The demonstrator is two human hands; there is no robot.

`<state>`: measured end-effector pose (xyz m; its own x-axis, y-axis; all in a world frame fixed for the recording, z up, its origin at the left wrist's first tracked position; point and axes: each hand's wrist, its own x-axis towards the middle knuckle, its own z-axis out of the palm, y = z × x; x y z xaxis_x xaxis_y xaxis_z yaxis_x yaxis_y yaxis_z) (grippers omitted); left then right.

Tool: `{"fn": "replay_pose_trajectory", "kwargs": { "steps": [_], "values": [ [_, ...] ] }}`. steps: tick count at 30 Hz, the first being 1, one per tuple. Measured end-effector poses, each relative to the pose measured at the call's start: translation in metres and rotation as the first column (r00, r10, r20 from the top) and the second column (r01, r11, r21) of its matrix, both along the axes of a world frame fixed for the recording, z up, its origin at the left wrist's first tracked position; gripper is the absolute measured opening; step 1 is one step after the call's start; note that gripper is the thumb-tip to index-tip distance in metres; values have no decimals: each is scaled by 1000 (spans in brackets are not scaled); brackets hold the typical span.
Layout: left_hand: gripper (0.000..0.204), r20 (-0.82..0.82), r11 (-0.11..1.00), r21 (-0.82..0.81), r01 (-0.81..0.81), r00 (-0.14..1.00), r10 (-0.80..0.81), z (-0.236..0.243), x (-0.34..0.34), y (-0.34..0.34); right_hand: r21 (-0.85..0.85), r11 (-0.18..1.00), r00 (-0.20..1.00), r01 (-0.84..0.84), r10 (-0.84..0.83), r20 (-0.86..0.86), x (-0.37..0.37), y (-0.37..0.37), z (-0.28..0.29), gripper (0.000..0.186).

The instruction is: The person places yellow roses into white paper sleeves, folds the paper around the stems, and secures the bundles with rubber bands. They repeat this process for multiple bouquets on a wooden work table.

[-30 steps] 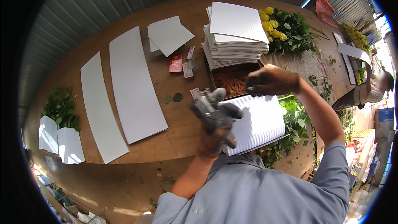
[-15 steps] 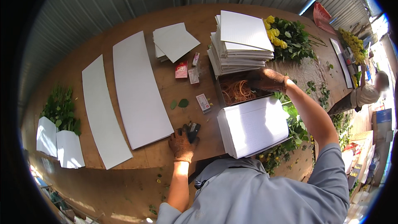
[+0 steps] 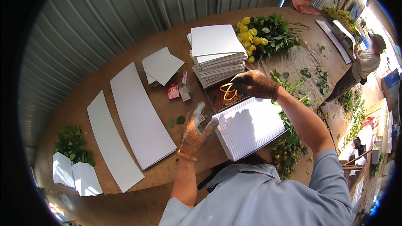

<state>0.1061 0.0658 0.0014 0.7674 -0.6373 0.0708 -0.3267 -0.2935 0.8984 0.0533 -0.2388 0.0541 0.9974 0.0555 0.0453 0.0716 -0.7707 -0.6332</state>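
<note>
My right hand [image 3: 256, 85], in a brown glove, is pinched on orange rubber bands [image 3: 228, 92], which hang in loops from the fingertips. Below them is a dark box [image 3: 215, 109] with more rubber bands [image 3: 218, 99] inside. My left hand [image 3: 195, 133], gloved in brown with grey fingers, is raised over the table with thumb and fingers spread and nothing in it. Its fingertips come close to the corner of a stack of white ridged sheets [image 3: 255, 129]. Beyond the box rises a taller stack of white sheets [image 3: 217, 42].
Long white sheets [image 3: 140, 113] and smaller ones [image 3: 163, 67] lie on the table [image 3: 176, 29]. Small packs [image 3: 173, 91] are near the middle. Yellow roses [image 3: 251, 37] lie at the back, wrapped bundles [image 3: 86, 178] at the left. Another person [image 3: 368, 62] stands at the far right.
My right hand has risen out of the box with rubber bands in its fingers. My left hand has lifted off the table edge and spread its fingers. The whole view has turned somewhat.
</note>
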Motion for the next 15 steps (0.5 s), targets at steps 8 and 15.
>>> {"fn": "replay_pose_trajectory", "kwargs": {
  "steps": [8,15],
  "values": [
    [47,103,988,-152,12,995,4,27,5,-99,124,986,994,-111,109,24,-17,0,27,24],
    [29,107,985,39,-170,981,165,60,-27,-124,215,963,983,-163,140,122,-41,-58,7,28]
  ]
}}
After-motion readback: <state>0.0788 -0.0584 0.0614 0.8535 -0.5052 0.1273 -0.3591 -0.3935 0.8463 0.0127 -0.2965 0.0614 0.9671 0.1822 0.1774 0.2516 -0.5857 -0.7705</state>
